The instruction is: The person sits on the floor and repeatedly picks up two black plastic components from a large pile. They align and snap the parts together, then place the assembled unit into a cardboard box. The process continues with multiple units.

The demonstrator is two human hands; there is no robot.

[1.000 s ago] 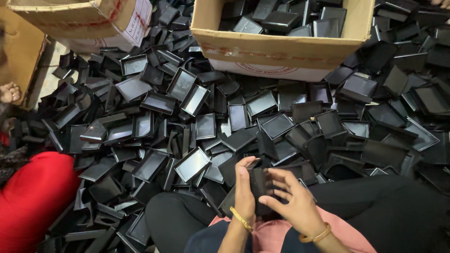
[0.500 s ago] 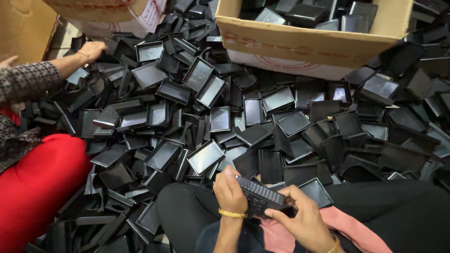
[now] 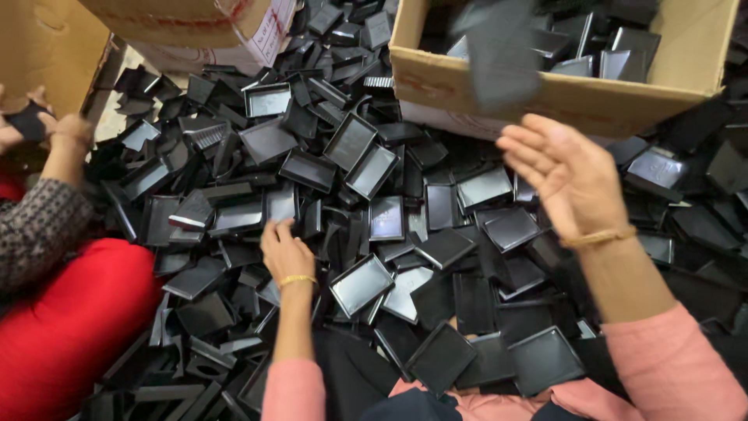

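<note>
A deep pile of black plastic trays [image 3: 366, 284] and lids covers the floor in front of me. My left hand [image 3: 285, 251], with a gold bangle, lies palm down on the pile, fingers spread over the pieces at its tips. My right hand [image 3: 562, 173] is raised and open, palm up, holding nothing. Just beyond it a blurred black piece [image 3: 499, 48] is in the air over the near wall of a cardboard box [image 3: 545, 93] that holds several black trays.
At the left sits another person in a red garment [image 3: 70, 320] with a patterned sleeve; their hands [image 3: 47, 129] hold a black piece beside a second cardboard box [image 3: 47, 47]. A third box [image 3: 210, 27] stands at the top.
Both hands held a black piece at my lap. Now my right hand has swung up and let it go towards the box, and my left hand has dropped onto the pile.
</note>
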